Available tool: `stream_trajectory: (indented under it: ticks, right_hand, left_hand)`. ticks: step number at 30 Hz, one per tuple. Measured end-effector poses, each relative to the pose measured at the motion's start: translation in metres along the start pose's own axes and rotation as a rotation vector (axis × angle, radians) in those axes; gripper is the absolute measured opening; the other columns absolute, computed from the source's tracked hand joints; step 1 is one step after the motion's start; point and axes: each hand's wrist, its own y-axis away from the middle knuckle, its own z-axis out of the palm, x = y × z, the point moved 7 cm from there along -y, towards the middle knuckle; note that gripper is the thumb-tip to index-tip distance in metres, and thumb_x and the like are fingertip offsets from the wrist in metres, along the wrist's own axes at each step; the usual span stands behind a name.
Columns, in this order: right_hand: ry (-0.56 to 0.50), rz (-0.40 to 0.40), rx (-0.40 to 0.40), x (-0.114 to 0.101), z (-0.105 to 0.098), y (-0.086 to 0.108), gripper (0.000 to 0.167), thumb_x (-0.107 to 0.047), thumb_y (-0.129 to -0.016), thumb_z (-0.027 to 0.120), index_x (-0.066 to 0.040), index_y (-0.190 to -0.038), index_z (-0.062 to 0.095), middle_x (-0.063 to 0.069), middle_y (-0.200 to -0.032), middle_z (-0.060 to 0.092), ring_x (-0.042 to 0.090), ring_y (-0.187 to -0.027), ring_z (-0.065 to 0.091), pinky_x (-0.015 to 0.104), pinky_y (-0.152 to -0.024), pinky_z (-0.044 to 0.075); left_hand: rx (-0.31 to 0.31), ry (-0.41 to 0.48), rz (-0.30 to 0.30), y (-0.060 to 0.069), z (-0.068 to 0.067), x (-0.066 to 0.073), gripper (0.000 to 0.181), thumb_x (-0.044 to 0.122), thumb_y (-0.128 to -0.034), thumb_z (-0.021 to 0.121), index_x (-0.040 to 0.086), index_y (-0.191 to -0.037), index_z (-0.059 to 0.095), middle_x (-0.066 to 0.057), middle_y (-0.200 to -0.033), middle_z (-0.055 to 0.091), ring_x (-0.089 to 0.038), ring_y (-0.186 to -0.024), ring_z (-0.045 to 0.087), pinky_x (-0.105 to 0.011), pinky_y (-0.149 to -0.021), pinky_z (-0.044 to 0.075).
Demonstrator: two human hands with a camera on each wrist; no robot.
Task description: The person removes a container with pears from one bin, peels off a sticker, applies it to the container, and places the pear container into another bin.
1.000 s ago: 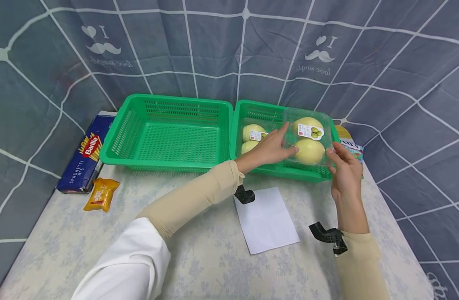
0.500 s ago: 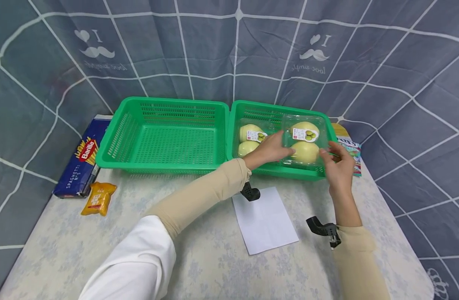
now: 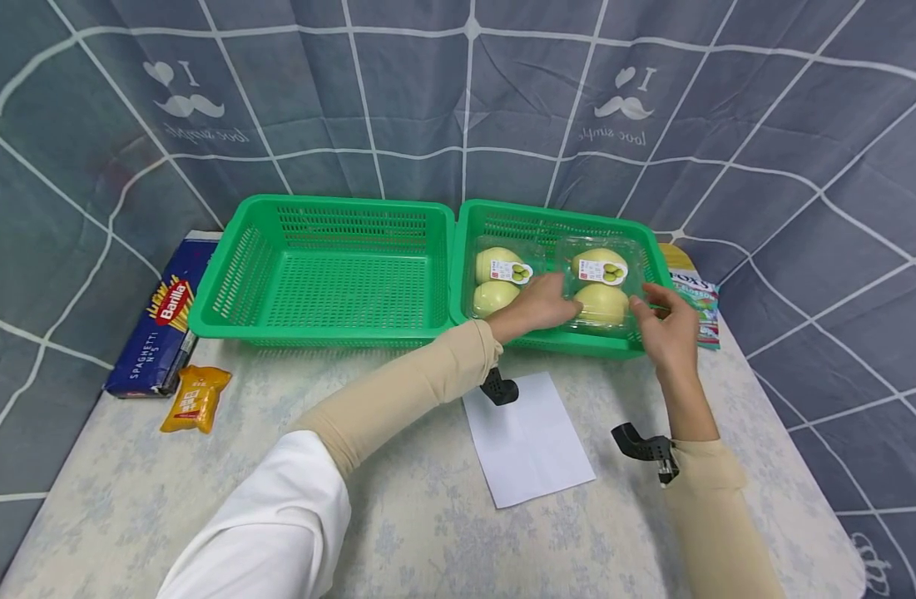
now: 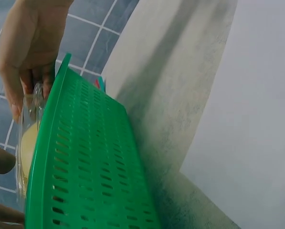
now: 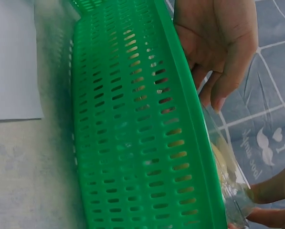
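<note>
A clear plastic fruit pack (image 3: 602, 304) with two pale yellow-green fruits and a white label sits low in the right half of the smaller green basket (image 3: 592, 218). My left hand (image 3: 540, 304) holds its left side with the thumb over the edge; the other fingers are mostly hidden. On the opposite side my right hand (image 3: 665, 324) pinches the near right edge, its fingertips inside the basket wall in the left wrist view. A similar fruit pack (image 3: 495, 297) lies in the basket's left half, partly behind my left hand.
To the left, a larger green basket (image 3: 349, 291) adjoins the smaller one. Beside it are a blue spaghetti box (image 3: 158, 320) and an orange snack packet (image 3: 195, 399). White paper (image 3: 528, 441) lies in front. Colourful bags (image 3: 700, 295) stand at the right; a grey curtain (image 3: 398, 100) hangs behind.
Both hands have lowered the fruit pack from above the right side of the smaller basket into it, moving it slightly left beside the other pack. The head view has shifted a little.
</note>
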Motion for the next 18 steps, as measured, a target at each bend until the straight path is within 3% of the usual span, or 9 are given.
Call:
stream_trajectory:
  ticks: [3, 6, 9, 14, 18]
  right_hand:
    - [0.027, -0.01, -0.029, -0.002, 0.0, -0.003, 0.046, -0.028, -0.105, 0.052, -0.012, -0.148, 0.051, 0.013, -0.147, 0.053, 0.026, -0.124, 0.05, 0.026, -0.083, 0.043]
    - [0.064, -0.044, -0.056, -0.002, 0.002, -0.006, 0.045, -0.026, -0.106, 0.049, -0.009, -0.148, 0.051, 0.016, -0.148, 0.052, 0.033, -0.126, 0.051, 0.031, -0.083, 0.044]
    - [0.144, -0.098, -0.076, 0.0, 0.004, -0.008, 0.043, -0.023, -0.107, 0.045, -0.005, -0.145, 0.053, 0.022, -0.144, 0.052, 0.037, -0.117, 0.053, 0.034, -0.081, 0.042]
    - [0.248, -0.18, -0.093, 0.001, 0.01, -0.007, 0.041, -0.016, -0.108, 0.041, -0.001, -0.143, 0.054, 0.028, -0.138, 0.049, 0.036, -0.1, 0.05, 0.039, -0.08, 0.038]
    - [0.256, -0.177, -0.103, 0.001, 0.014, -0.005, 0.041, -0.017, -0.108, 0.039, -0.001, -0.143, 0.053, 0.029, -0.139, 0.046, 0.04, -0.106, 0.05, 0.045, -0.085, 0.041]
  left_hand:
    - [-0.006, -0.002, 0.002, 0.001, 0.003, 0.003, 0.015, 0.018, -0.0969, 0.057, 0.008, -0.088, 0.051, 0.001, -0.069, 0.043, -0.01, -0.055, 0.037, -0.022, -0.05, 0.035]
    - [-0.017, -0.016, 0.006, 0.002, 0.008, 0.007, 0.015, 0.018, -0.0969, 0.057, 0.003, -0.1, 0.056, 0.003, -0.066, 0.041, -0.009, -0.053, 0.037, -0.022, -0.051, 0.035]
    - [-0.05, -0.066, 0.041, 0.003, 0.015, 0.013, 0.018, 0.019, -0.0963, 0.056, 0.003, -0.105, 0.059, 0.003, -0.067, 0.043, -0.01, -0.056, 0.04, -0.022, -0.052, 0.036]
    - [-0.091, -0.125, 0.087, 0.004, 0.024, 0.016, 0.009, 0.018, -0.0948, 0.057, 0.013, -0.089, 0.055, 0.002, -0.068, 0.048, -0.01, -0.056, 0.043, -0.021, -0.051, 0.038]
    - [-0.101, -0.133, 0.078, 0.005, 0.025, 0.015, 0.01, 0.02, -0.0964, 0.057, 0.011, -0.091, 0.056, 0.002, -0.07, 0.049, -0.01, -0.056, 0.044, -0.021, -0.051, 0.037]
